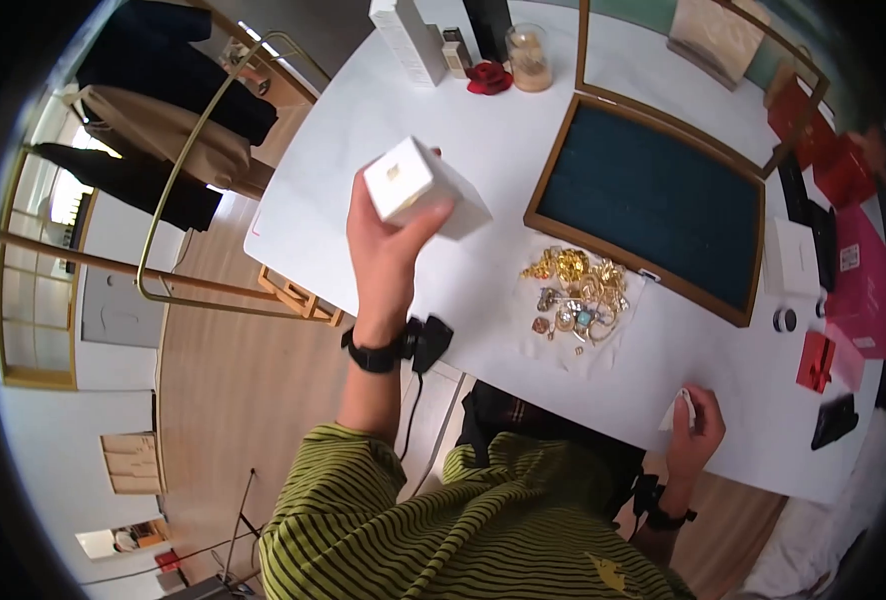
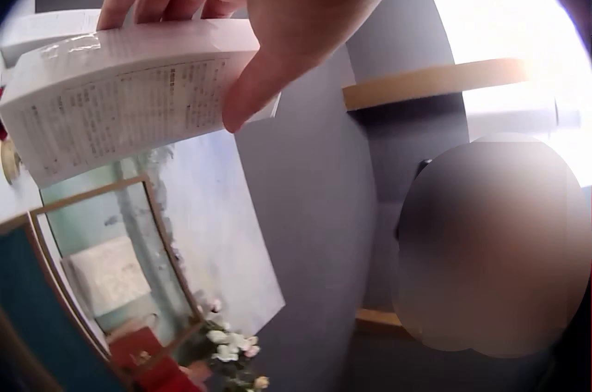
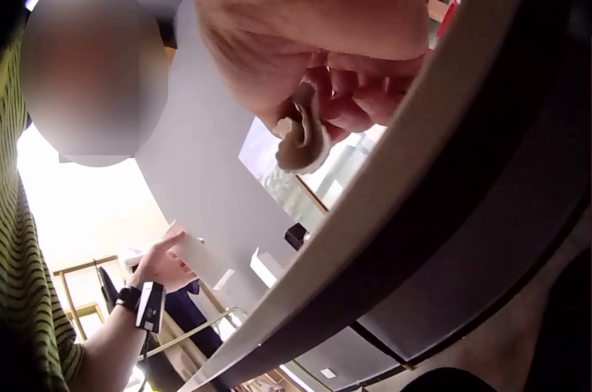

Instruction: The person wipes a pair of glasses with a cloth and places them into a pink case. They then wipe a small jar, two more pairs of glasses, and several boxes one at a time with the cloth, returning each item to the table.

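Note:
My left hand (image 1: 388, 250) grips a white box (image 1: 403, 182) above the left part of the table; in the left wrist view the thumb presses its printed side (image 2: 120, 115) and the fingers lie over the far edge. At the table's front edge, my right hand (image 1: 696, 435) pinches a small crumpled white cloth or tissue (image 1: 676, 408), which hangs folded below the fingers (image 3: 351, 101) in the right wrist view. Between the hands, gold chains and other jewelry (image 1: 585, 290) lie heaped on a pale cloth (image 1: 598, 358).
An open wooden case (image 1: 653, 200) with dark teal lining lies behind the jewelry. Boxes (image 1: 408, 42), a red flower (image 1: 489, 78) and a glass jar (image 1: 530, 60) stand at the back. On the right are a pink box (image 1: 858, 285), a red box (image 1: 815, 361) and a black object (image 1: 835, 421).

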### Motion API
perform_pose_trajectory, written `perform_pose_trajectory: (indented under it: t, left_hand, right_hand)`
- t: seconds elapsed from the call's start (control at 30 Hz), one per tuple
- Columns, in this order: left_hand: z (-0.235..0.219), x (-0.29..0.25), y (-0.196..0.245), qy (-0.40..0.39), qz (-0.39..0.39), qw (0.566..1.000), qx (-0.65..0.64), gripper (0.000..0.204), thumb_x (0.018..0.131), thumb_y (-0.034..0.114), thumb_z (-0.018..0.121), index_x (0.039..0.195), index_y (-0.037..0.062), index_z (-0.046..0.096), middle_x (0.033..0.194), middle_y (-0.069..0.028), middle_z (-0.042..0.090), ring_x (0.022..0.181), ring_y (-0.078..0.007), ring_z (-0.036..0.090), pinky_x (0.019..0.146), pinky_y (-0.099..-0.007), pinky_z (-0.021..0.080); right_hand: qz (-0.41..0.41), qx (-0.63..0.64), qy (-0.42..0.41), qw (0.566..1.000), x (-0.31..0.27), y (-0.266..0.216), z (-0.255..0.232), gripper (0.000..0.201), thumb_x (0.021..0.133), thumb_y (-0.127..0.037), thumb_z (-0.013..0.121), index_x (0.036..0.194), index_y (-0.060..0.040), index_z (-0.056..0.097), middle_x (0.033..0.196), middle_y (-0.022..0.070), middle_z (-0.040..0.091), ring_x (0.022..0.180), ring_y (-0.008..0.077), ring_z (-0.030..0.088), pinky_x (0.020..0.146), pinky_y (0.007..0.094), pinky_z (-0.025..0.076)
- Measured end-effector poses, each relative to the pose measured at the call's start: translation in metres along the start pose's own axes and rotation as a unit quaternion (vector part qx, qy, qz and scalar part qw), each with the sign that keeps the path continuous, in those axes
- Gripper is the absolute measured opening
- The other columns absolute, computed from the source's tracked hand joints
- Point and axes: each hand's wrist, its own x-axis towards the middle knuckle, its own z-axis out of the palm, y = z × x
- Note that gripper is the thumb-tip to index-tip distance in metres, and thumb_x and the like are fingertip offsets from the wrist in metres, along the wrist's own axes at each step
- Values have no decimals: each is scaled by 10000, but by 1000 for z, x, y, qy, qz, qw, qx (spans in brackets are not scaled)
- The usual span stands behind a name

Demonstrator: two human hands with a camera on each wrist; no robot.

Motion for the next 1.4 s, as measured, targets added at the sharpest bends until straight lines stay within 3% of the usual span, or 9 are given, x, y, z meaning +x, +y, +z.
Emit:
perform_pose_trajectory:
  t: [0.13, 0.4, 0.43, 0.47, 0.63, 0.87, 1.07, 1.2, 1.4]
  left_hand:
    - [-8, 57, -44, 20, 21, 998, 62, 501, 782, 73, 717, 1208, -1, 463, 1114, -86, 585, 1056, -177, 551, 942, -324, 430]
    - [-1, 159, -116, 71, 10, 986, 151, 505, 775, 147, 735, 1173, -22, 474, 1098, -117, 601, 996, -194, 574, 903, -320, 438]
    - [3, 171, -129, 81, 52, 976, 195, 538, 750, 184, 750, 1157, -33, 472, 1081, -148, 605, 993, -225, 589, 874, -336, 459]
    - [9, 177, -132, 92, 95, 962, 240, 575, 725, 220, 766, 1141, -44, 470, 1065, -180, 609, 989, -257, 603, 845, -352, 479]
    - [35, 204, -153, 87, 94, 939, 319, 610, 699, 284, 765, 1112, -55, 468, 1021, -236, 613, 926, -354, 620, 823, -389, 482]
    - [2, 234, -169, 188, 90, 892, 402, 570, 684, 277, 767, 1057, -52, 488, 1022, -242, 588, 955, -388, 592, 838, -429, 462]
    - [-31, 247, -180, 228, 74, 886, 396, 625, 679, 313, 795, 1053, -81, 485, 1046, -231, 597, 969, -344, 604, 844, -386, 468]
    - [-29, 250, -192, 201, 76, 884, 414, 649, 679, 306, 798, 1083, -90, 481, 1062, -224, 590, 976, -327, 600, 852, -375, 467]
    - [-20, 245, -183, 180, 41, 926, 331, 710, 660, 335, 801, 1082, -137, 478, 1077, -261, 567, 984, -334, 595, 862, -394, 471]
  right_hand:
    - [29, 48, 44, 997, -4, 13, 2, 117, 840, 34, 579, 953, 51, 603, 839, 52, 566, 757, 101, 522, 680, 215, 429]
    - [66, 47, 58, 995, -2, 20, -1, 114, 844, 21, 587, 950, 56, 610, 836, 60, 588, 787, 102, 548, 702, 222, 444]
    - [59, 43, 52, 996, -3, 22, 0, 114, 844, 19, 588, 948, 56, 613, 839, 63, 596, 790, 103, 553, 707, 222, 447]
    - [61, 41, 55, 996, -3, 23, 0, 114, 844, 19, 588, 948, 56, 613, 839, 63, 596, 790, 103, 553, 707, 222, 447]
    - [67, 38, 60, 995, -2, 21, 2, 107, 840, 20, 591, 939, 43, 624, 846, 61, 611, 807, 101, 567, 718, 211, 448]
    - [68, 6, 57, 996, -1, 18, -1, 122, 861, -15, 596, 965, 44, 616, 872, 51, 614, 802, 89, 562, 697, 213, 459]
    - [77, 9, 84, 993, 0, 20, 2, 109, 835, 13, 600, 933, 45, 633, 829, 71, 630, 783, 105, 585, 703, 219, 461]
    - [97, 6, 86, 992, 1, 20, 3, 112, 837, 15, 598, 938, 51, 630, 848, 78, 634, 797, 106, 588, 711, 224, 465]
    - [86, -1, 84, 993, 3, 21, 4, 112, 847, 9, 594, 944, 56, 625, 853, 79, 631, 777, 102, 575, 701, 223, 462]
